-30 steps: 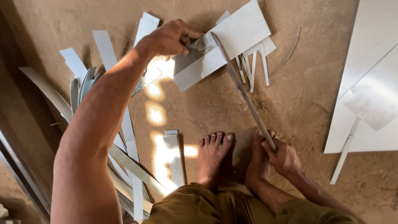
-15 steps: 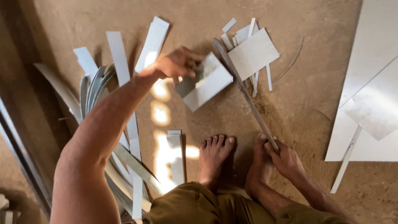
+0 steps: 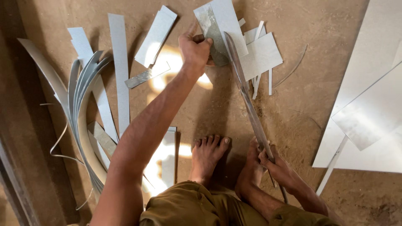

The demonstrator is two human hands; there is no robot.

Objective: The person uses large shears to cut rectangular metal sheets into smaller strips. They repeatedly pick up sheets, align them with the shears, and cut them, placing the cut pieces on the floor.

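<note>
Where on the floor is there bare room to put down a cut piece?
Bare dirt lies between the long shears and the big sheets at right, with only thin slivers there. Left is crowded with metal strips; offcuts pile beside the left hand.

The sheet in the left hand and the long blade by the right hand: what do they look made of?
The sheet looks like thin galvanised or similar sheet metal: dull grey, matte, with a faint sheen, held by the left hand. The long blade looks like darker steel, worn and unpolished; the right hand grips its lower end.
</note>
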